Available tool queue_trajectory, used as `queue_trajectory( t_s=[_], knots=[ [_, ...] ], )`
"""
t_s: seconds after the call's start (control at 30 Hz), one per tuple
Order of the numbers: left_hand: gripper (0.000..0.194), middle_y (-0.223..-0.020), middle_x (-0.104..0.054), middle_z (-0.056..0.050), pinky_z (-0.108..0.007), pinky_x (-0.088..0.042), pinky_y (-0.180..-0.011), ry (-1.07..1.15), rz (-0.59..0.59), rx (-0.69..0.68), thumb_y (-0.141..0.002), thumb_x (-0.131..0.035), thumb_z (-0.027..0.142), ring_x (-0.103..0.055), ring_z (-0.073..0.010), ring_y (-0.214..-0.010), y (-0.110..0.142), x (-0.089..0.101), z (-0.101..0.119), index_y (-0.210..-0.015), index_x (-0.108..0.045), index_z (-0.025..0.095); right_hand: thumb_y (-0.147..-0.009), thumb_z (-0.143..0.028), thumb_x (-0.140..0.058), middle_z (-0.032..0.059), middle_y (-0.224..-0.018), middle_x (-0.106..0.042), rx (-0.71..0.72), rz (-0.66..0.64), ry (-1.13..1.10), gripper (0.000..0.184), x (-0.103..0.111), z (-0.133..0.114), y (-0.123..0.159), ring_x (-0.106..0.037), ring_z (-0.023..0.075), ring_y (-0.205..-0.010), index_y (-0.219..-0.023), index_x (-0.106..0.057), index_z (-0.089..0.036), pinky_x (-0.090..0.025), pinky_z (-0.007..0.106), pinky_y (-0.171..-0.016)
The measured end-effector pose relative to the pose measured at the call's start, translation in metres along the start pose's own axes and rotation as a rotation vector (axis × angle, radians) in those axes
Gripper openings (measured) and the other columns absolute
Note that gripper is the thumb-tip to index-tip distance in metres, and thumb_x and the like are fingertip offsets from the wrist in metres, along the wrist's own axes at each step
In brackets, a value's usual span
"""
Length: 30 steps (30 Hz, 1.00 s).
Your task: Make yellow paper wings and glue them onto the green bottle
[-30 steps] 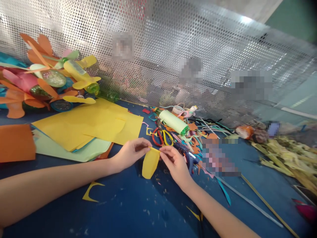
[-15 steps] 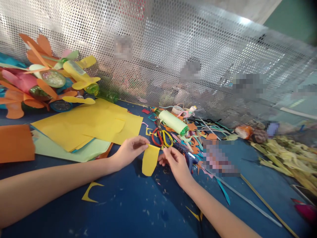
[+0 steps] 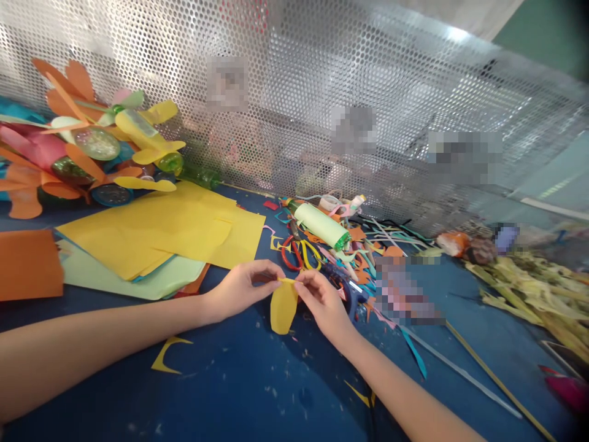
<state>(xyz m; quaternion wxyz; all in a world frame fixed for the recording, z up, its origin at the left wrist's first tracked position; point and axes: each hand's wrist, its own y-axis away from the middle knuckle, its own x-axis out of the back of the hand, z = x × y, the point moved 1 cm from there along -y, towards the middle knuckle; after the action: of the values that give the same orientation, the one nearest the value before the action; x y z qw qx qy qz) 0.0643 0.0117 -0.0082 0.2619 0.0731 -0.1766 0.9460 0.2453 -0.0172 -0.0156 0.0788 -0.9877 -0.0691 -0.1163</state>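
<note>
A yellow paper petal (image 3: pixel 283 311) with a rounded lower end hangs between my two hands above the blue table (image 3: pixel 221 393). My left hand (image 3: pixel 246 288) pinches its top left corner between thumb and fingers. At the top right corner, my right hand (image 3: pixel 324 301) is closed on it in the same way. Its upper edge looks folded into a narrow strip. Just behind the petal lie scissors (image 3: pixel 294 253) with red and yellow handles. Curved yellow paper scraps (image 3: pixel 165 357) rest on the table in front of my left forearm.
Yellow paper sheets (image 3: pixel 197 221) lie to the left, with paper-covered bottles (image 3: pixel 147 138) behind them. A green-wrapped bottle (image 3: pixel 322 225) stands among coloured scraps at the back. On the right are a thin stick (image 3: pixel 497 380) and dry husks (image 3: pixel 519 288). A perforated metal panel (image 3: pixel 294 92) borders the table.
My hands have come closer together at the petal's top edge. The petal has shifted slightly right and down, and my right fingers are now pinched on its corner.
</note>
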Motion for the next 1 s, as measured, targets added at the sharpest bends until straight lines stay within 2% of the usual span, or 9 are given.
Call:
queue_trajectory(
  t_s=[0.3, 0.53, 0.63, 0.77, 0.83, 1.0],
  knots=[
    [0.011, -0.083, -0.06, -0.001, -0.026, -0.046, -0.079, -0.013, 0.05, 0.029, -0.082, -0.053, 0.024, -0.057, -0.0123, -0.08, -0.001, 0.0, -0.003, -0.086, -0.06, 0.017, -0.08, -0.04, -0.055, -0.0001, -0.075, -0.053, -0.004, 0.01, -0.015, 0.019, 0.0, -0.002, 0.0, -0.056, 0.0145, -0.07, -0.081, -0.051, -0.021, -0.048, 0.027, -0.065],
    [0.012, -0.086, -0.06, -0.001, -0.027, -0.045, -0.081, 0.028, 0.132, 0.039, -0.082, -0.052, 0.026, -0.056, -0.0126, -0.082, -0.003, 0.003, -0.013, -0.088, -0.058, 0.017, -0.085, -0.045, -0.044, -0.0002, -0.066, -0.056, -0.021, 0.063, -0.125, 0.025, 0.004, 0.002, -0.001, -0.055, 0.0156, -0.06, -0.074, -0.048, -0.023, -0.048, 0.029, -0.058],
    [0.014, -0.087, -0.06, -0.001, -0.028, -0.046, -0.081, 0.053, 0.107, 0.055, -0.082, -0.053, 0.026, -0.057, -0.013, -0.082, -0.004, 0.004, -0.014, -0.09, -0.058, 0.017, -0.088, -0.046, -0.038, 0.0007, -0.063, -0.055, -0.04, 0.028, -0.091, 0.033, 0.004, 0.003, 0.0, -0.053, 0.0148, -0.057, -0.066, -0.046, -0.022, -0.045, 0.027, -0.055],
    [0.014, -0.084, -0.061, -0.002, -0.028, -0.046, -0.078, 0.026, 0.059, 0.076, -0.08, -0.054, 0.027, -0.057, -0.0136, -0.081, -0.004, 0.002, -0.011, -0.086, -0.06, 0.016, -0.083, -0.04, -0.052, -0.0022, -0.069, -0.054, -0.024, 0.017, -0.054, 0.018, 0.002, 0.002, 0.001, -0.054, 0.0132, -0.062, -0.081, -0.046, -0.023, -0.045, 0.025, -0.058],
    [0.014, -0.083, -0.061, -0.002, -0.027, -0.046, -0.076, 0.006, 0.036, 0.09, -0.08, -0.055, 0.027, -0.057, -0.0136, -0.079, -0.003, 0.001, -0.009, -0.085, -0.061, 0.016, -0.079, -0.037, -0.058, -0.0018, -0.075, -0.054, -0.017, -0.007, -0.038, 0.02, 0.0, 0.003, 0.001, -0.054, 0.0133, -0.068, -0.087, -0.045, -0.023, -0.044, 0.024, -0.061],
    [0.013, -0.079, -0.061, -0.001, -0.026, -0.047, -0.073, -0.013, 0.016, 0.112, -0.078, -0.056, 0.027, -0.057, -0.013, -0.075, -0.002, 0.0, -0.007, -0.084, -0.062, 0.016, -0.08, -0.034, -0.057, -0.0008, -0.072, -0.055, -0.005, -0.037, 0.068, 0.016, 0.0, 0.003, 0.001, -0.053, 0.0126, -0.066, -0.081, -0.05, -0.02, -0.043, 0.023, -0.059]
  ],
)
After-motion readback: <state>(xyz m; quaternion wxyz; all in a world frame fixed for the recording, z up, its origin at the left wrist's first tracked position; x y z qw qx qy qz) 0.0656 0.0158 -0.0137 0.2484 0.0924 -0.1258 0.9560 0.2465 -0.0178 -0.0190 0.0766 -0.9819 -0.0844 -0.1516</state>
